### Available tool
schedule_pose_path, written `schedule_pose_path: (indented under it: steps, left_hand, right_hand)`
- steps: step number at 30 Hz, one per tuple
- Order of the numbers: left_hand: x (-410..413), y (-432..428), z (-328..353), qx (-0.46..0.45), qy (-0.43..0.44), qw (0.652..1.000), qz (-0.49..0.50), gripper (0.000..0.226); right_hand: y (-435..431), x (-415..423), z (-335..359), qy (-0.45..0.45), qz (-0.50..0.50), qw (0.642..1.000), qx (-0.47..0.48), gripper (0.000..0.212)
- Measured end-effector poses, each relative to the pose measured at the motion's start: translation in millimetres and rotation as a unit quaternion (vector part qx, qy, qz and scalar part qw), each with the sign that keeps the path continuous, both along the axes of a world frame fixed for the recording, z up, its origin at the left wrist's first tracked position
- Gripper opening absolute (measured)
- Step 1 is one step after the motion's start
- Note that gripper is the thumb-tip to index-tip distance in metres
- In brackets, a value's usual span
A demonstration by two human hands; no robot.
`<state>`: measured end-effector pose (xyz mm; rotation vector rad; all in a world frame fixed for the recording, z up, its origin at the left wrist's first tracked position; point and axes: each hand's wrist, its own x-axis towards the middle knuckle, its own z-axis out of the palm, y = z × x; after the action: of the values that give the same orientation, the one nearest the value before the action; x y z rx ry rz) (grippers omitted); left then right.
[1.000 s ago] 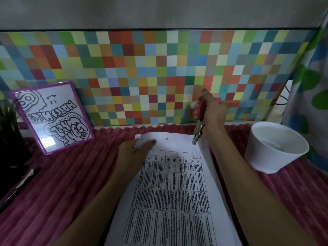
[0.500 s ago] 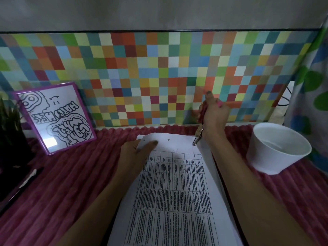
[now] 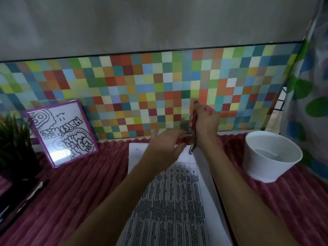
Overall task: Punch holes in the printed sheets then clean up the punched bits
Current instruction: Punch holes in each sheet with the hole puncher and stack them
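Observation:
A stack of printed sheets (image 3: 174, 201) with a table of text lies on the red ribbed cloth in front of me. One punched hole (image 3: 137, 149) shows near its top left corner. My right hand (image 3: 206, 125) is shut on a pink-handled hole punch (image 3: 193, 139), whose metal jaws sit at the top right edge of the sheets. My left hand (image 3: 165, 148) hovers blurred above the top edge of the paper, fingers spread, holding nothing.
A white bowl (image 3: 271, 157) stands to the right on the cloth. A purple-framed drawing (image 3: 62, 132) leans on the checkered wall at left, beside a dark plant (image 3: 12, 139). Dark flat items (image 3: 21, 196) lie at the left edge. A curtain (image 3: 312, 86) hangs right.
My left hand has lifted off the top left corner of the sheets and swung right toward the punch. The right hand and punch stay at the top right edge.

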<state>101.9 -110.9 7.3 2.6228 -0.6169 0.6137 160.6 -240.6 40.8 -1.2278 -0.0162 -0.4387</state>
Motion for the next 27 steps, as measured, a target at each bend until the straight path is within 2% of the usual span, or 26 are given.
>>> schedule_pose_path:
  steps: [2,4,6,10,16,22,25,27]
  left_hand:
    - [10.7,-8.3,-8.4,0.005,0.082,0.997,0.006,0.022]
    - [17.8,-7.3,-18.5,-0.028,0.089,0.996,-0.003,0.022]
    - [21.3,-4.5,-26.1,-0.061,0.059,0.996,-0.015,0.019]
    - [19.5,-6.5,-33.9,-0.074,-0.020,0.997,-0.019,0.013]
    - [14.6,-10.0,-35.4,-0.012,-0.087,0.996,-0.014,0.012]
    - [12.8,-10.9,-34.0,0.034,-0.161,0.986,-0.011,0.015]
    - [14.1,-12.6,-35.4,0.064,-0.204,0.977,-0.025,0.005]
    - [14.0,-14.3,-33.1,0.081,-0.219,0.972,-0.024,0.022]
  right_hand:
    - [-1.7,-1.1,0.2,-0.005,0.000,1.000,-0.002,0.025]
    - [-2.9,-0.1,-1.6,-0.003,0.002,1.000,0.003,0.027]
    - [-3.8,2.2,-3.7,0.009,0.011,1.000,0.015,0.028]
    - [-5.2,7.6,-1.9,0.062,0.055,0.996,0.037,0.013]
    - [-10.0,12.6,3.6,0.112,0.121,0.982,0.098,0.008]
    - [-16.0,12.6,7.3,0.123,0.080,0.985,0.086,0.010]
    - [-14.0,12.4,10.1,0.126,0.102,0.982,0.093,0.009]
    - [-13.5,12.0,13.1,0.130,0.113,0.983,0.071,0.009]
